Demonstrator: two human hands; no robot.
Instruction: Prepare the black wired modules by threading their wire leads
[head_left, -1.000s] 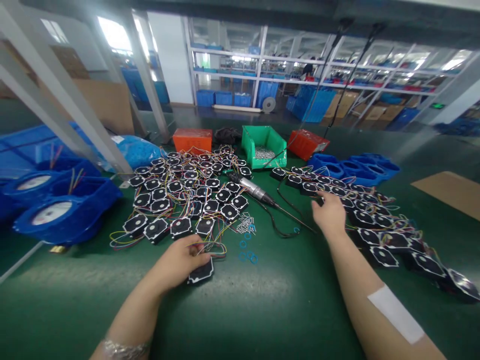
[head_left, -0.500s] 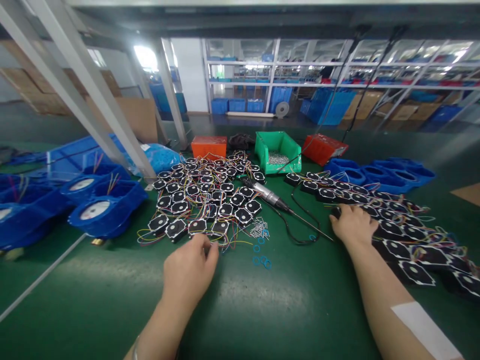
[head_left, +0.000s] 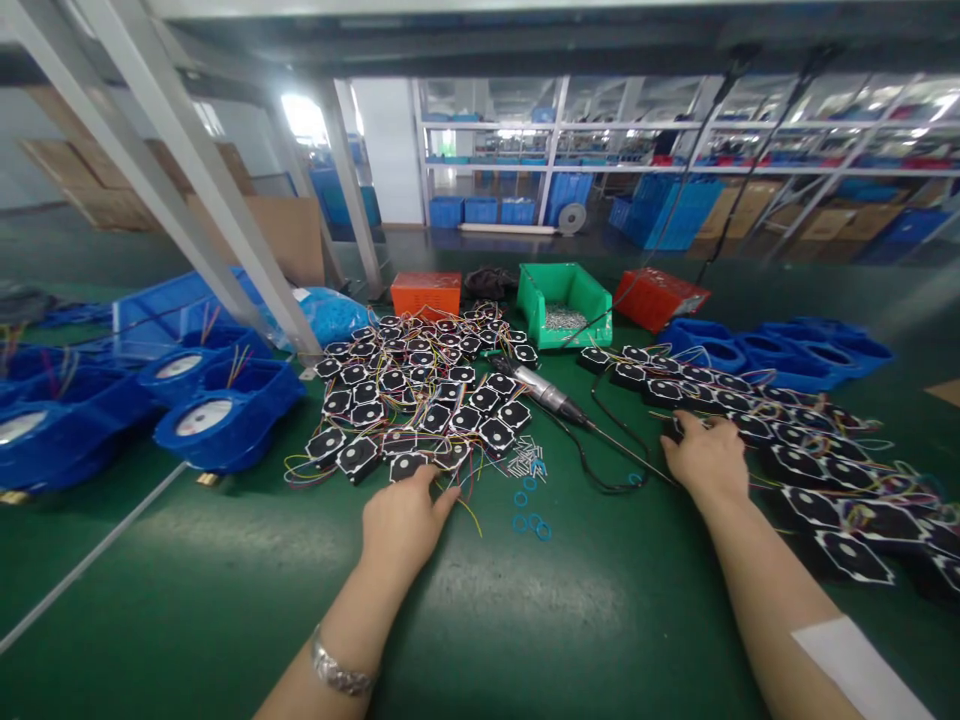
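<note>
My left hand [head_left: 403, 520] is at the near edge of a pile of black square parts [head_left: 367, 415] with white-edged tops and coloured wires. Its thumb and fingers are apart beside the nearest parts, among loose wires. Over on the right, my right hand [head_left: 705, 458] has its fingers and thumb round a black part that it mostly covers, at the left edge of the rows of similar parts [head_left: 799, 465]. An electric screwdriver [head_left: 544, 390] lies between the hands, its long tip pointing at my right hand. Small metal pins [head_left: 527, 458] and blue rings [head_left: 520, 523] lie nearer the middle.
A green bin [head_left: 566, 305] of small metal pieces stands at the back between an orange box [head_left: 427, 295] and a red box [head_left: 660, 298]. Blue housings [head_left: 232, 410] are at the left, more [head_left: 787, 350] at the right. A metal post [head_left: 202, 190] rises at the left.
My left hand has moved right and slightly forward among the near parts, and its bracelet now shows. A yellow wire beside it hangs lower. My right hand stays by the right-hand rows.
</note>
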